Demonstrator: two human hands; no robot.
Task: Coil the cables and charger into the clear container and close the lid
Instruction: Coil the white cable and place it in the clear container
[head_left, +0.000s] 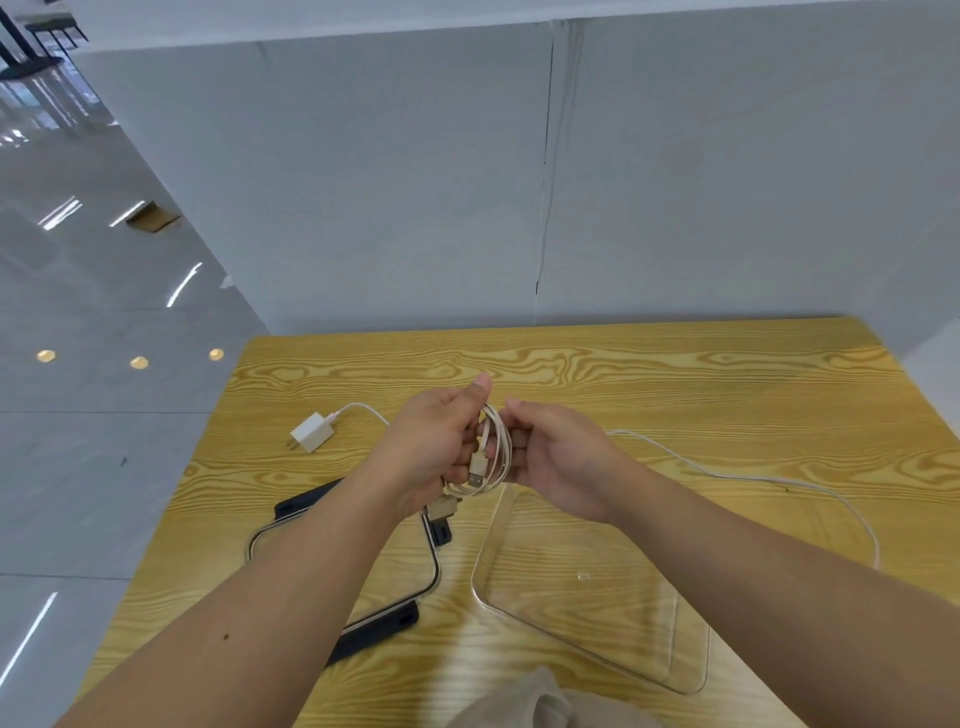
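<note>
Wood-grain table (675, 395) carries the clear container (587, 587) just below the fingers, its lid (431, 566) under the left forearm. Left hand (431, 447) grips the coiled cable (493, 452); right hand (556, 457) seemingly pinches it too. Charger (313, 431) lies left of both.

Both bare forearms reach forward and converge mid-frame. The left hand (434, 447) is curled, thumb pointing up and away, fingers closed around a coiled cable (491, 452). The right hand (558, 457) faces it just beside, palm turned inward, fingers bent and touching the coil's other side.
</note>
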